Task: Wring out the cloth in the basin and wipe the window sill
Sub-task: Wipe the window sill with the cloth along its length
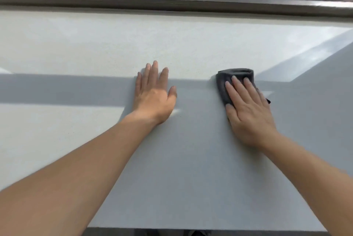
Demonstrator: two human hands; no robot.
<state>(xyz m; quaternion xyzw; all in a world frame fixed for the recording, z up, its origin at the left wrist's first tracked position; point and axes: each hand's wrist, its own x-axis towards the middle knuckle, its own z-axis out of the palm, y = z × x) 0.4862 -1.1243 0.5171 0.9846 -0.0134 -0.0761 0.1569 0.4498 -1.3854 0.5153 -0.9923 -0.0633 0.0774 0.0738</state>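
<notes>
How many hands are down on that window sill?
2. The left hand lies flat on the bare window sill. The right hand, to its right, presses a dark cloth onto the sill.

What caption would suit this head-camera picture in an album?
Right hand presses a folded grey cloth flat on the pale window sill; left hand rests flat beside it.
</notes>
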